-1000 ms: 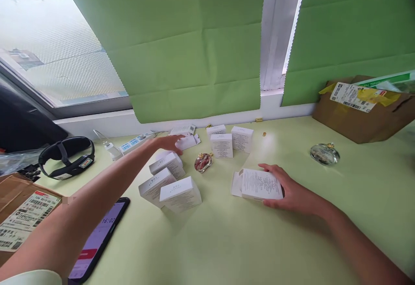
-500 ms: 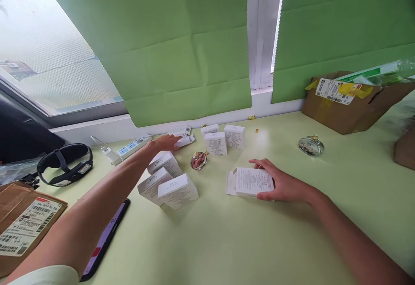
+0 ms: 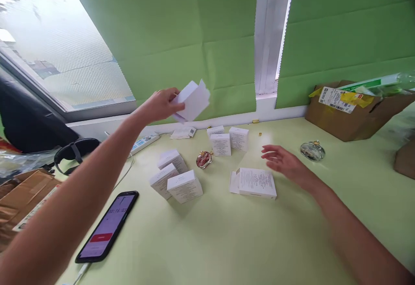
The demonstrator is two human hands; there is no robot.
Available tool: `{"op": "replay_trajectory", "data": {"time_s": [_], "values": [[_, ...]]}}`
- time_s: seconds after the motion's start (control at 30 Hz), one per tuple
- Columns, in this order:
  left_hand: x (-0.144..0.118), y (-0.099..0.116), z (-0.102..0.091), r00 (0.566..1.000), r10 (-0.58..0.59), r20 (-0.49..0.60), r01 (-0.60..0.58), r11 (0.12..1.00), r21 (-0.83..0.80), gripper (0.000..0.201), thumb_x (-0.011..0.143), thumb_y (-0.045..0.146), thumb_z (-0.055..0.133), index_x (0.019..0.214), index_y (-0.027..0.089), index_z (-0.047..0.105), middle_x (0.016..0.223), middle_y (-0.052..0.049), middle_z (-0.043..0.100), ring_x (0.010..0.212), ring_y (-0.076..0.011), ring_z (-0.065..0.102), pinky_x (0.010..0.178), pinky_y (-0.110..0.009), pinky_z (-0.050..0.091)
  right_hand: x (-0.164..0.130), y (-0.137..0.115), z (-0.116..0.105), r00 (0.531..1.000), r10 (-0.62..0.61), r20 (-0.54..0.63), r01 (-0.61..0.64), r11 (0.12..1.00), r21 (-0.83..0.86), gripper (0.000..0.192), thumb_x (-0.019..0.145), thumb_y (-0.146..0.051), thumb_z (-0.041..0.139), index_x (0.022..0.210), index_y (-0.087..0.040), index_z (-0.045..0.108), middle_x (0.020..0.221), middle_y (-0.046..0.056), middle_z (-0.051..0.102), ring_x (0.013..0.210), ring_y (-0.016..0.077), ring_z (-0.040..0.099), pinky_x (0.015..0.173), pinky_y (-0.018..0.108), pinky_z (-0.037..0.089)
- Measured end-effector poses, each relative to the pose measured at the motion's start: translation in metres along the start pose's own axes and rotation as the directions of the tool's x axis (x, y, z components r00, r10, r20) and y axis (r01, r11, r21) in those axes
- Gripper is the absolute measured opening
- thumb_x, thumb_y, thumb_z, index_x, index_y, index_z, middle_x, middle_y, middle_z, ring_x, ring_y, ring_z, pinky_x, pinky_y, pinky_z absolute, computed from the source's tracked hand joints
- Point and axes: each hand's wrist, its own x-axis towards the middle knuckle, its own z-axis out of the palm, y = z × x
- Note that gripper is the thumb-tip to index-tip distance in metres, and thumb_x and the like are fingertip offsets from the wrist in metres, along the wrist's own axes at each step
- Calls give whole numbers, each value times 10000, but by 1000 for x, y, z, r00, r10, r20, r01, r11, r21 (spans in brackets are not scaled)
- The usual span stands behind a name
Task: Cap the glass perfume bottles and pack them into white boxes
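My left hand (image 3: 164, 103) is raised above the back of the table, its fingers closed round a white folded cardboard piece (image 3: 193, 103) with a ragged-looking edge. My right hand (image 3: 282, 164) hovers with fingers stretched out, just beyond a printed white box (image 3: 256, 183). That box lies flat with its flap open to the left, and nothing is in the right hand. Between two groups of upright white boxes sits a round glass bottle (image 3: 203, 159) with reddish contents. One group (image 3: 185, 186) stands front left, the other (image 3: 221, 144) further back.
A clear glass bottle (image 3: 312, 151) lies at the right, before a brown carton (image 3: 343, 118) with packaging in it. On the left are a phone (image 3: 108, 224) on a cable, a power strip (image 3: 144, 143), a black headset (image 3: 78, 148) and another carton (image 3: 27, 190). Flat white packaging (image 3: 181, 133) lies by the wall.
My left hand has lifted the white cardboard piece up from the back of the table. My right hand has let go of the printed box and moved up and slightly right.
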Motion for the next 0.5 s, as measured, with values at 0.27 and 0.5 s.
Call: {"op": "replay_trajectory", "data": {"time_s": [0.27, 0.5], "values": [[-94, 106, 85, 938, 240, 249, 48, 624, -780, 283, 885, 334, 551, 1139, 210, 533, 993, -32, 678, 856, -160, 639, 732, -284, 513, 28, -67, -25, 929, -51, 368, -53, 963, 266, 945, 809, -445, 765, 1580, -399, 222, 1494, 87, 524, 1303, 354, 562, 859, 542, 626], [-87, 128, 127, 873, 367, 321, -58, 732, -678, 352, 883, 297, 513, 1223, 217, 468, 1071, -52, 595, 934, -204, 579, 751, -322, 492, 29, -77, -24, 890, 145, 433, -153, 988, -16, 916, 806, -413, 776, 1566, -467, 268, 1383, 20, 619, 1115, 278, 702, 1036, 526, 537]]}}
